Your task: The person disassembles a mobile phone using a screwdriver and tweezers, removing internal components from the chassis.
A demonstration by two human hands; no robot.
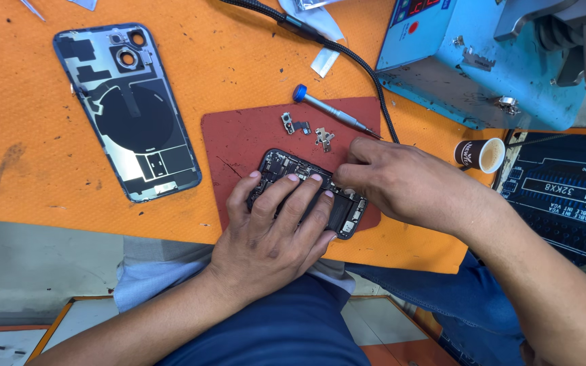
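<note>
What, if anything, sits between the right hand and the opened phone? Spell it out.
Nothing visible does. The right hand already has its fingertips at the upper right edge of the opened phone, while the left hand lies flat across it. The screwdriver and small metal brackets lie apart, farther up the red mat.

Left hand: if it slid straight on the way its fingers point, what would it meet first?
The left hand lies flat on the opened phone, fingers pointing up and slightly right. Straight on, past the phone's top edge, it would probably meet the small metal bracket on the red mat, then the screwdriver.
</note>
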